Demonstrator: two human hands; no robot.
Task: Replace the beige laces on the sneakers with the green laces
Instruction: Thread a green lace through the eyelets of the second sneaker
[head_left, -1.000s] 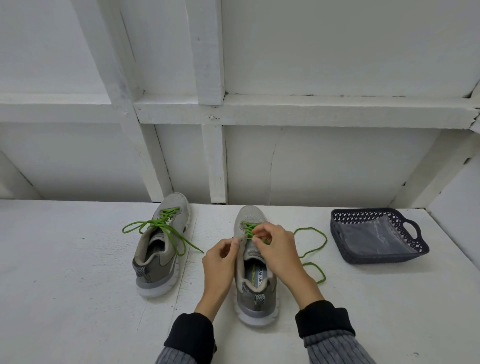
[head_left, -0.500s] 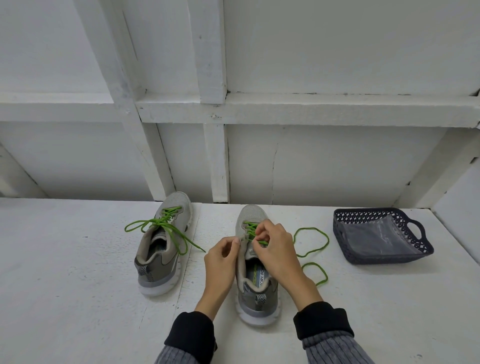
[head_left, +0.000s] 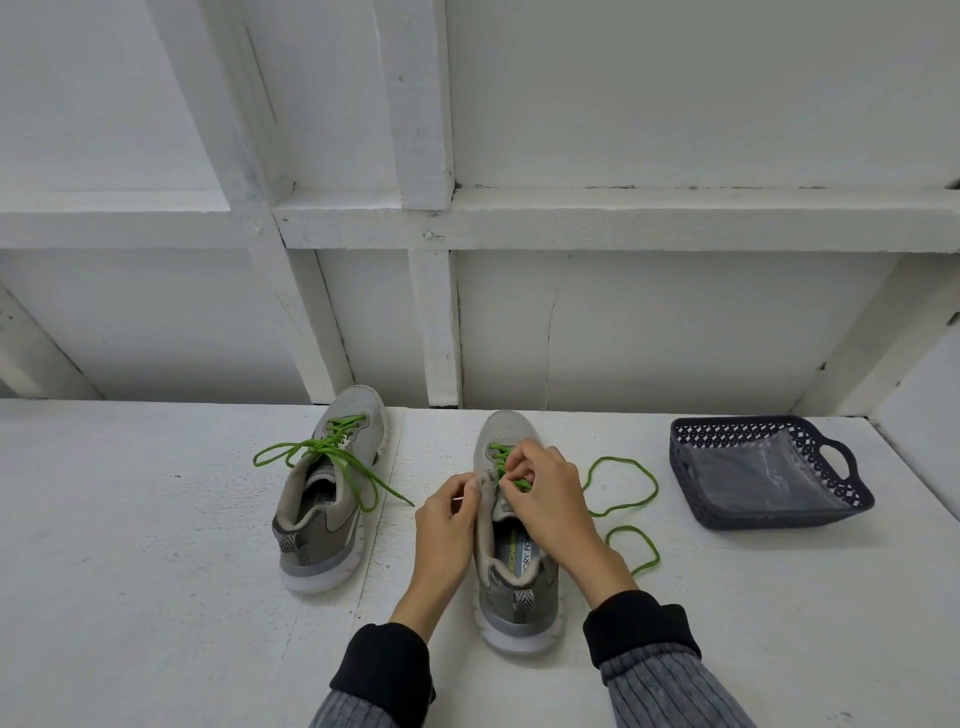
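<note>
Meanwhile, little has shifted over the last second: both hands stay bunched together over the throat of the right sneaker (head_left: 511, 540), and the only plain change is that the left hand (head_left: 449, 525) now pinches the left eyelet flap and pulls it a little outward, where a second ago its fingertips only met the shoe's edge. The right hand (head_left: 545, 493) still pinches the green lace (head_left: 623, 493) at the upper eyelets, fingers curled round it; whether the tip is through a hole cannot be told, since the fingers cover it. From the hands, the loose run of that lace lies in loops on the white table (head_left: 156, 597) toward 3 o'clock and 4 o'clock, much as before.

The reading is that the person is opening the flap to feed the lace through one of the last eyelets, so this shoe is close to laced but not finished. The left sneaker (head_left: 324, 499), at 9 o'clock of the hands, already carries its green lace (head_left: 322, 447), ends trailing untied. No beige lace is in view. A dark basket (head_left: 769, 431) with a clear bag inside sits well apart at 3 o'clock.
</note>
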